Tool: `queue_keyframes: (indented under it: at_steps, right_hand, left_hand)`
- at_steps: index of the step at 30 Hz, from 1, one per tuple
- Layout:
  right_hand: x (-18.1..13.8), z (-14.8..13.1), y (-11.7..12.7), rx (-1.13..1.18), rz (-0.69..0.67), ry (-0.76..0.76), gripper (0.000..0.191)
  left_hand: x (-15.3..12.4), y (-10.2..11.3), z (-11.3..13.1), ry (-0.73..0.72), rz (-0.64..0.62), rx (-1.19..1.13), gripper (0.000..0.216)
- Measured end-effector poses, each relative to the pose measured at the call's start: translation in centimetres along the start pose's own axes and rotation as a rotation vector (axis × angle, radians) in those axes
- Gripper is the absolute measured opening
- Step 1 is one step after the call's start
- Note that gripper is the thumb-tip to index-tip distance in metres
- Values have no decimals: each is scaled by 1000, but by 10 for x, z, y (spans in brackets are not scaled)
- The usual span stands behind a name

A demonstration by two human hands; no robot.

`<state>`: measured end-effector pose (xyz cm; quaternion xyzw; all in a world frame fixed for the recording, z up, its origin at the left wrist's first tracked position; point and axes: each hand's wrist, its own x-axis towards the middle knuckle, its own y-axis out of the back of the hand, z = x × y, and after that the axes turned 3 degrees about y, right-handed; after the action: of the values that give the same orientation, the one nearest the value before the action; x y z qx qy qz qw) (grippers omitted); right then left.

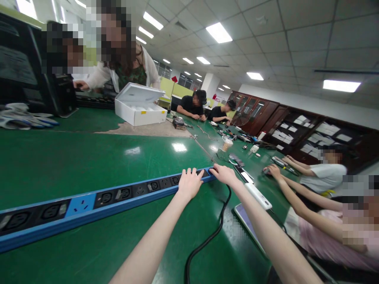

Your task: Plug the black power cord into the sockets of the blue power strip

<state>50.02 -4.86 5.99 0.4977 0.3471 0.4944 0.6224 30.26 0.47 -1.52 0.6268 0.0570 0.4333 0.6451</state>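
Note:
A long blue power strip (89,203) with black sockets lies across the green table (89,157). My left hand (189,183) rests on the strip near its right end, fingers curled over its top. My right hand (223,174) grips the very end of the strip, where a black cable (207,240) leaves it and runs toward me. Both forearms reach forward from the bottom of the view.
An open white box (140,106) stands at the back, with two people leaning behind it. A phone (247,223) and a white bar-shaped device (257,195) lie right of my arm. Co-workers sit along the right edge; small tools and a cup (227,144) lie further back.

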Motion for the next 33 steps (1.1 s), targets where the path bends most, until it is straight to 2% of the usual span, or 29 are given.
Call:
queue_keyframes:
  at_steps: [3, 7, 15, 21, 27, 31, 33]
  right_hand:
    - [-8, -4, -7, 14, 103, -29, 46]
    - [-10, -8, -12, 33, 155, -60, 43]
    - [9, -7, -7, -45, 99, -56, 38]
    - [-3, -17, -26, -52, 215, -146, 42]
    - [4, -7, -18, 64, 245, -263, 45]
    - [14, -4, -14, 58, 229, -218, 43]
    - [17, 0, -16, 182, 210, -207, 41]
  left_hand:
    - [0, 2, 0, 1, 3, 8, 53]
    - [1, 0, 0, 9, 4, 13, 54]
    - [2, 0, -1, 14, -14, 33, 57]
    - [1, 2, -1, 14, -29, 34, 56]
    - [2, 2, -1, 13, -32, 13, 55]
    - [2, 2, -2, 9, -28, 7, 56]
    - [2, 2, -2, 7, -27, 5, 55]
